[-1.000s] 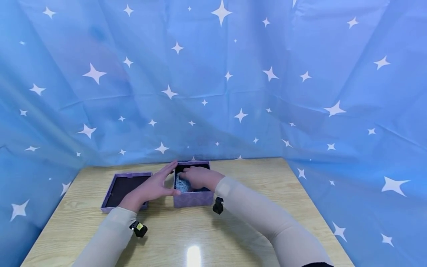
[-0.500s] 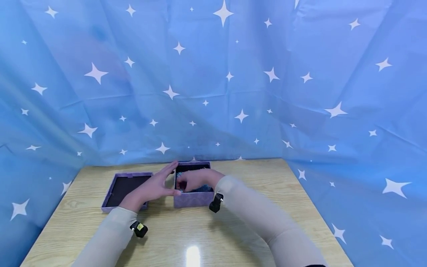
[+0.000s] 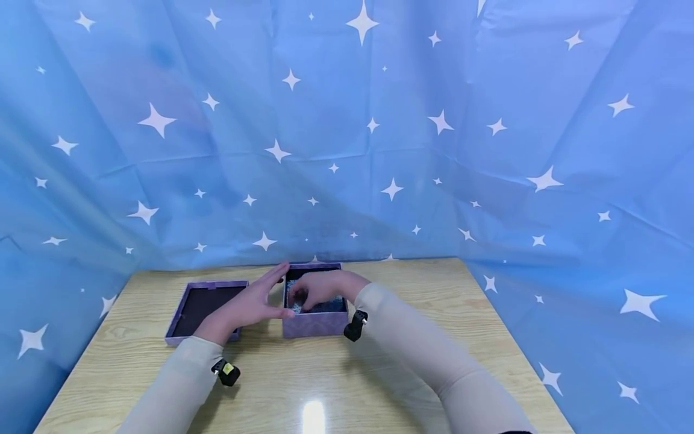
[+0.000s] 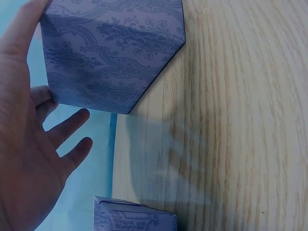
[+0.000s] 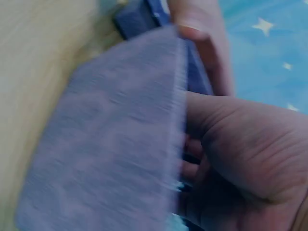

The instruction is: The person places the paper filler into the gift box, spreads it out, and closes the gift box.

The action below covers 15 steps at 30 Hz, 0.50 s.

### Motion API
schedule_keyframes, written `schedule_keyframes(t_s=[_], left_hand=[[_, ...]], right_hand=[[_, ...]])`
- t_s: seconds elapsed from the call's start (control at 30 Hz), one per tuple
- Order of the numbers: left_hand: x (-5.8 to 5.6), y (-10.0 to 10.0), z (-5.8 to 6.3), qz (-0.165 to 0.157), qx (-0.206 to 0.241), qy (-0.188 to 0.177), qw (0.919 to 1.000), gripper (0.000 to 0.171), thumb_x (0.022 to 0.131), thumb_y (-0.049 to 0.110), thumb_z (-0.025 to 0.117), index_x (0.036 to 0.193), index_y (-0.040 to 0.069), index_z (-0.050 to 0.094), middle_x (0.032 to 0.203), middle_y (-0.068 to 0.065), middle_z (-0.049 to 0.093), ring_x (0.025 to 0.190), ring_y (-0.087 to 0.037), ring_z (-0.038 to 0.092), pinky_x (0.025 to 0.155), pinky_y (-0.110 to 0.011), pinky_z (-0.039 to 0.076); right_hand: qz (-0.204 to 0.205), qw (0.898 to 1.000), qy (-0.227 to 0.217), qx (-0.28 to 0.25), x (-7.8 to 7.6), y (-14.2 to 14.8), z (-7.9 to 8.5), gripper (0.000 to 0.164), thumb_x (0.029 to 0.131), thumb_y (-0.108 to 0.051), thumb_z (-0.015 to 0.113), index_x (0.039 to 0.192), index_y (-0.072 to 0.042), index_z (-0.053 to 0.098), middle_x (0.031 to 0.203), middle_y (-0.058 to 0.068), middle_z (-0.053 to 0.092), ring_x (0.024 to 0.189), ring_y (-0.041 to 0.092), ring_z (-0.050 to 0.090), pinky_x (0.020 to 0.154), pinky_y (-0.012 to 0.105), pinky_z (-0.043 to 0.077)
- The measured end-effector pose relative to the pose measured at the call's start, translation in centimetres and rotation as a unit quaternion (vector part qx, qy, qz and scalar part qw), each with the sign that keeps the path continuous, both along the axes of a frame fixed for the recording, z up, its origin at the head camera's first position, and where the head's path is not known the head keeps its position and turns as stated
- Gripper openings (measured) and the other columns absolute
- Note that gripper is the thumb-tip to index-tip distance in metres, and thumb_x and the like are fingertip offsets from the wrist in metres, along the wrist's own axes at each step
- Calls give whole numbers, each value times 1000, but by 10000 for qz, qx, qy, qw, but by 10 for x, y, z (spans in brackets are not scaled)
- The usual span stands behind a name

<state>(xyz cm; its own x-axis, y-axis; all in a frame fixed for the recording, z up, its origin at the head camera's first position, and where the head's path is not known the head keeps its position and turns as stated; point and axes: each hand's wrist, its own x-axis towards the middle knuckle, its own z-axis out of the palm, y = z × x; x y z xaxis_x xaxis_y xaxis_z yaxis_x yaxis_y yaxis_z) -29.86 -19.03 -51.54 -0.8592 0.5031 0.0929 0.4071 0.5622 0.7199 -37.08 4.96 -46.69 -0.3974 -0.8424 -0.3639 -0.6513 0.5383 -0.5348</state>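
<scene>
A purple patterned box (image 3: 314, 327) stands without its lid at the table's far side. My left hand (image 3: 249, 307) holds its left end, the thumb at the near corner and the index finger at the far one. In the left wrist view, two other fingers of that hand stick out free beside the box wall (image 4: 113, 55). Inside the box is my right hand (image 3: 322, 288), fingers bent down among a mass of small pale blue bits (image 3: 297, 306). The near wall hides most of its fingertips in the right wrist view, and I cannot tell whether they pinch any bits.
The dark-lined purple lid (image 3: 203, 304) lies inside up on the wooden table (image 3: 271, 386), left of the box and partly behind my left hand. A blue star-patterned cloth (image 3: 347, 150) hangs along the table's back and sides.
My right hand shifts about inside the box, first left and down, then slightly back up with the fingers more bent. The pale blue bits get stirred around. The left hand keeps its place.
</scene>
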Motion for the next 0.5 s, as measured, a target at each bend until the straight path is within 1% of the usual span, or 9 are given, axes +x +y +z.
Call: schedule_keyframes(t_s=[0.13, 0.2, 0.3, 0.4, 0.43, 0.5], left_hand=[[1, -1, -2, 54, -47, -9, 10000, 117, 94, 55, 87, 180, 32, 11, 186, 1, 6, 168, -41, 16, 123, -75, 29], [1, -2, -3, 79, -51, 0, 10000, 116, 94, 55, 87, 180, 33, 12, 186, 1, 6, 168, -42, 17, 123, -76, 29], [1, -1, -3, 39, -56, 10, 10000, 116, 94, 56, 87, 180, 33, 12, 186, 2, 6, 168, -40, 15, 124, -75, 28], [2, 0, -1, -23, -12, 18, 10000, 116, 94, 56, 87, 180, 31, 13, 186, 2, 6, 169, -39, 13, 126, -73, 25], [2, 0, -1, -20, -11, 33, 10000, 116, 94, 55, 87, 180, 30, 13, 186, 1, 6, 169, -39, 13, 126, -73, 25], [2, 0, 1, 8, 7, 35, 10000, 117, 93, 54, 88, 180, 29, 13, 186, 0, 7, 168, -40, 14, 127, -72, 25]], right_hand=[[-562, 9983, -62, -102, -5, 6, 11, 36, 99, -15, 87, 132, -10, 71, 108, 0, 69, 95, 12, 63, 85, 30, 54], [-721, 9974, 31, -15, -5, 5, 11, 40, 99, -17, 88, 134, -10, 70, 111, 1, 67, 97, 13, 62, 87, 32, 54], [-681, 9967, 340, 279, -3, 2, 0, 44, 100, -21, 86, 138, -9, 67, 119, 1, 67, 104, 14, 63, 92, 33, 54], [-539, 9928, 829, 672, -1, -5, -14, 48, 104, -26, 82, 146, -11, 63, 130, 1, 68, 115, 13, 65, 99, 32, 54], [-537, 9910, 954, 771, 0, -7, -16, 51, 104, -28, 82, 148, -11, 62, 134, 0, 68, 120, 13, 65, 102, 32, 54], [-546, 9888, 1066, 887, 0, -11, -19, 54, 105, -29, 81, 152, -12, 60, 142, 1, 67, 129, 15, 64, 107, 33, 53]])
